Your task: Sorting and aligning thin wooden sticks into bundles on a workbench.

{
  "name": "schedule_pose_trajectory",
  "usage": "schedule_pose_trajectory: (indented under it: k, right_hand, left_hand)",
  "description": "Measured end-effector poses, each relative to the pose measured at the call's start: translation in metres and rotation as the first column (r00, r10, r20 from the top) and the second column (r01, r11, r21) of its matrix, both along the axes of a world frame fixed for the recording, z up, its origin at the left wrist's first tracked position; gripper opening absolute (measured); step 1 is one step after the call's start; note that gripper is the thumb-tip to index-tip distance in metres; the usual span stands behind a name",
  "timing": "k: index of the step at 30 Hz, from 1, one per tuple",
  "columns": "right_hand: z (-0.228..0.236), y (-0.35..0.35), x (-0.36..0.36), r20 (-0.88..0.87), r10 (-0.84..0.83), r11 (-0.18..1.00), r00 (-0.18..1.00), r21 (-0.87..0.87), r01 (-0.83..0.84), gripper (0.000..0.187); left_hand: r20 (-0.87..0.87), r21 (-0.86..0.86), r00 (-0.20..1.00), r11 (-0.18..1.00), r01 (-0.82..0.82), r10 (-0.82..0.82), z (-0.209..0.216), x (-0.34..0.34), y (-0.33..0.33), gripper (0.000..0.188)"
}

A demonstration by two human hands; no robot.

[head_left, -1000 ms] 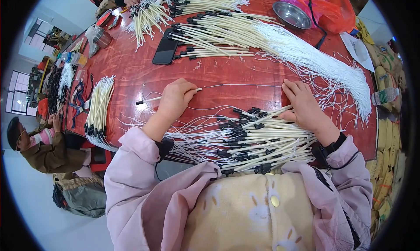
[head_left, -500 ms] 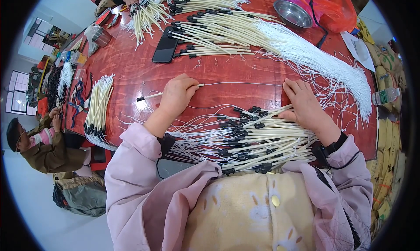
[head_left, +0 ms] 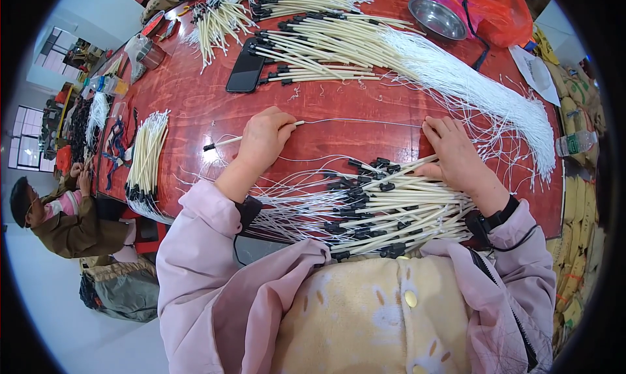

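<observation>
1. I see the left hand (head_left: 264, 139) pinched on a cream sleeved wire (head_left: 225, 142), its thin white lead running rightward.
2. The right hand (head_left: 456, 154) presses that lead flat against the red table (head_left: 195, 100), fingers together.
3. Step judged: straightening one piece; next calls for laying it onto the finished bundle (head_left: 385, 208) below both hands.

You are wearing pale pink jacket, sleeves reaching wrists. Dark cuff is showing at end of left sleeve (head_left: 195, 244), thin dark cord hanging below it. Black wristband is sitting on wrist behind right hand (head_left: 460, 156), above right sleeve (head_left: 528, 263). Jacket is hanging open over cream fleecy top (head_left: 365, 322) with faint orange flecks and round gold buttons. Left hand (head_left: 264, 139) is bare, as is right.
</observation>
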State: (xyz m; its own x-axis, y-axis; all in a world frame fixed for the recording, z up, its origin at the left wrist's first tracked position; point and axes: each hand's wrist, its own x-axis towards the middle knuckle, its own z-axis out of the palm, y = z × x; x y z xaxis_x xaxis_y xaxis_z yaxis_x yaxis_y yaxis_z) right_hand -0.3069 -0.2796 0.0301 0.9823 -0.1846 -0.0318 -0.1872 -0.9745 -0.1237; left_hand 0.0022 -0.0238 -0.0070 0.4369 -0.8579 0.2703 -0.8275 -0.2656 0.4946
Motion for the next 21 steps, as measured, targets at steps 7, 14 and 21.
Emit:
schedule_pose_trajectory:
  k: [7, 14, 21]
  right_hand:
    - [0.003, 0.0, 0.003, -0.016, 0.009, 1.0, 1.0, 0.002, -0.009, 0.091]
    - [0.001, -0.008, 0.004, -0.053, 0.08, 0.995, 0.995, -0.048, -0.083, 0.094]
    - [-0.009, -0.004, 0.023, -0.026, 0.214, 0.973, 0.977, -0.082, -0.215, 0.098]
  left_hand:
    - [0.049, 0.019, 0.999, 1.0, 0.008, -0.009, 0.0, -0.001, -0.004, 0.012]
    - [0.285, 0.096, 0.947, 0.987, 0.129, -0.151, -0.006, -0.021, -0.045, 0.008]
    - [0.348, 0.18, 0.863, 0.929, 0.323, -0.367, -0.008, -0.1, -0.128, 0.011]
